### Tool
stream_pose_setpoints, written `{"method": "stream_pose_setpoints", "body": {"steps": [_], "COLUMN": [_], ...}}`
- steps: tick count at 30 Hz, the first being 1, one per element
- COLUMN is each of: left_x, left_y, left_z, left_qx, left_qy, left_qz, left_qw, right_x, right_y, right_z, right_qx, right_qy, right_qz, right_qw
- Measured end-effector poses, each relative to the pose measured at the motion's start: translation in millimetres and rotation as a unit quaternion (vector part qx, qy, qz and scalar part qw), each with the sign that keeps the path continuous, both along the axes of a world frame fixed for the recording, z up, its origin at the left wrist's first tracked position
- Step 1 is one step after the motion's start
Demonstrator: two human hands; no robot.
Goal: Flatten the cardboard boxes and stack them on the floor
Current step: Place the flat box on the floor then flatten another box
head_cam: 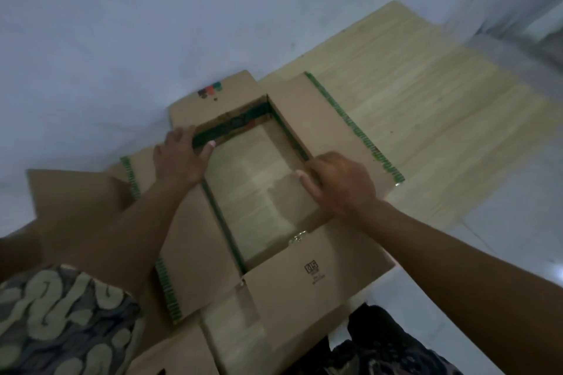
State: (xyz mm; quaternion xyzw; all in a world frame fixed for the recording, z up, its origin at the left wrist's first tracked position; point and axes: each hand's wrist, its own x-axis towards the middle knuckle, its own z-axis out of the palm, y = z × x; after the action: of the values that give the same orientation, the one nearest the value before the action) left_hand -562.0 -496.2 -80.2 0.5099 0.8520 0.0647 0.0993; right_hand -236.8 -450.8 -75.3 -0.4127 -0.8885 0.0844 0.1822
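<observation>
Open cardboard box (320, 277) sat on straw mat (426, 119), flaps splayed, long axis running from person toward wall (122, 39). Left hand (182, 158) gripped far-left rim, right hand (341, 186) right rim. Bare mat lay rightward; loose cardboard (70, 192) crowded left.

The right hand (341, 183) curls over the cardboard box's (320, 292) right wall, and its fingertips vanish behind that edge. Both forearms run out of view at the sides. The printed stamp (313, 273) on the near flap is too small to read, and the coloured marks (210, 91) on the far flap are a smear. There's a shiny scrap (297, 237) at the near wall, but what it is can't be told. Flattened cardboard (231, 341) underneath is cut off at the bottom edge.
</observation>
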Motion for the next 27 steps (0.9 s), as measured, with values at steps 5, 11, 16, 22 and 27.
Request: {"method": "stream_pose_setpoints", "body": {"steps": [5, 11, 16, 22, 27], "left_x": [26.0, 43.5, 52.7, 62.1, 94.2], "left_y": [-49.0, -71.1, -86.4, -84.8, -74.2], "left_z": [9.4, 16.7, 36.3, 64.8, 89.6], "left_qx": [-0.015, 0.014, 0.111, 0.139, 0.127], "left_qy": [0.007, -0.109, -0.101, -0.256, -0.316], "left_qz": [0.162, 0.398, 0.478, 0.378, 0.287], "left_qw": [0.987, 0.911, 0.865, 0.879, 0.895], "right_x": [8.1, 23.6, 34.6, 39.5, 21.3], "right_y": [55.6, 75.7, 86.4, 101.7, 93.2], "right_z": [4.1, 19.0, 15.3, 29.4, 52.7], "right_qx": [-0.087, -0.335, -0.375, -0.454, -0.484], "right_qy": [-0.065, -0.009, 0.078, 0.224, 0.271], "right_qz": [-0.154, -0.257, -0.288, -0.212, -0.150], "right_qw": [0.982, 0.907, 0.878, 0.836, 0.818]}}
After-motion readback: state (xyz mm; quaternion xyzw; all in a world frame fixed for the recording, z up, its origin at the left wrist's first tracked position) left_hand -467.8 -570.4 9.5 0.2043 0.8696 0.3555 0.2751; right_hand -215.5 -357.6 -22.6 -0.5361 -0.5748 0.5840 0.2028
